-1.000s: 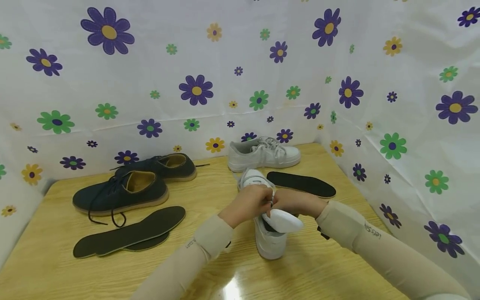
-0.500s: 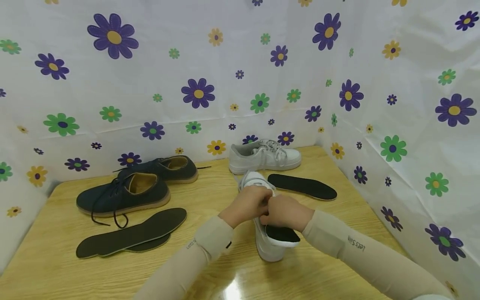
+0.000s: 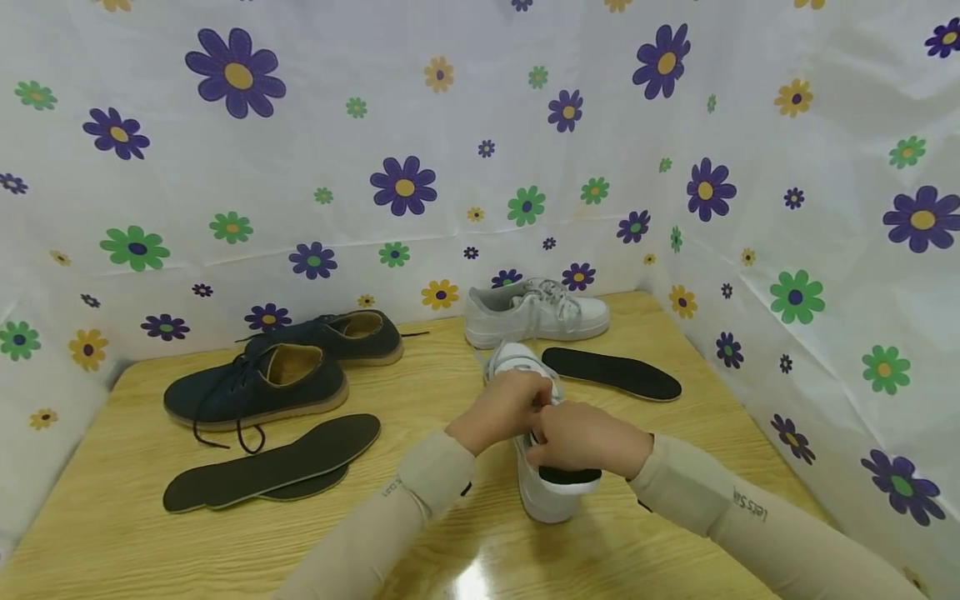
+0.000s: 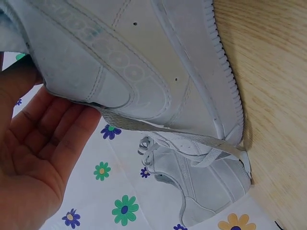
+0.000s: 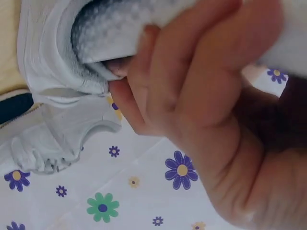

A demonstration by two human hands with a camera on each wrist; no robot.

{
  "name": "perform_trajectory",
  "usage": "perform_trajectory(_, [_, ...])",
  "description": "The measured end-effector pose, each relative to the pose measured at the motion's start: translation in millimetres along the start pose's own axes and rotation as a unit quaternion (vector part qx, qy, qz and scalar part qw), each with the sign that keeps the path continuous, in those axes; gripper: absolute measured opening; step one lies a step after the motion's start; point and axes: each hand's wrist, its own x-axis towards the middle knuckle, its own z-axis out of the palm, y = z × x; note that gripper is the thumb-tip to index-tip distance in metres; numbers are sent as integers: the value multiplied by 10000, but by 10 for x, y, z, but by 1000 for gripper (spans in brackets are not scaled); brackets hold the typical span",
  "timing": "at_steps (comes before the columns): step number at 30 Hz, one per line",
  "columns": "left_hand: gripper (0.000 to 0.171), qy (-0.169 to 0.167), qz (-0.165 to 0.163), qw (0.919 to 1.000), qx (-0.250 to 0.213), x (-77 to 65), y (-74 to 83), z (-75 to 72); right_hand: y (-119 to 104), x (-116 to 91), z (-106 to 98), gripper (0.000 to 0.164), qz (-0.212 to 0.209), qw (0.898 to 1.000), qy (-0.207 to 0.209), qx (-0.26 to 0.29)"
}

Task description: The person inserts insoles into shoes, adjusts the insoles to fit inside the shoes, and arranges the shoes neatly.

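A white sneaker stands on the wooden table with its heel toward me. My left hand grips the edge of its opening near the tongue; in the left wrist view, the left hand's fingers curl round that edge. An insole, black on top and white at the rim, lies partly in the sneaker, its heel end sticking out above the shoe's heel. My right hand holds this insole from above. The right wrist view shows its dotted white underside between the fingers. The insole's front is hidden inside the shoe.
Behind stands another white sneaker, with a black insole in front of it. On the left are two dark lace-up shoes and two overlapping black insoles. Flower-printed cloth hangs at the back and sides.
The insole's heel end, earlier tipped up with its white underside showing, has turned black side up and dropped toward the shoe's heel. My right hand shifted over it; the left kept its grip.
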Motion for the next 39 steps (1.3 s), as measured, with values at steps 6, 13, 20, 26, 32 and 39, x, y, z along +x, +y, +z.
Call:
perform_trajectory(6, [19, 70, 98, 9999, -24, -12, -5, -16, 56, 17, 37, 49, -316, 9977, 607, 8])
perform_trajectory(13, [20, 54, 120, 9999, 42, -21, -11, -11, 138, 113, 229, 45, 65, 9910, 1334, -37])
perform_trajectory(20, [17, -70, -46, 10000, 4, -33, -2, -5, 48, -15, 241, 30, 341, 9933, 1086, -185])
perform_trajectory(26, [16, -149, -89, 9998, -61, -19, 22, 5, -35, -268, 74, 36, 505, 9976, 464, -15])
perform_trajectory(32, [16, -80, -118, 9999, 14, -5, 37, -11, -30, -292, 104, 36, -15, 9941, 1077, 86])
perform_trajectory(39, [18, -117, -173, 9998, 5, 7, 43, -40, 31, -153, 181, 41, 41, 9872, 1586, 186])
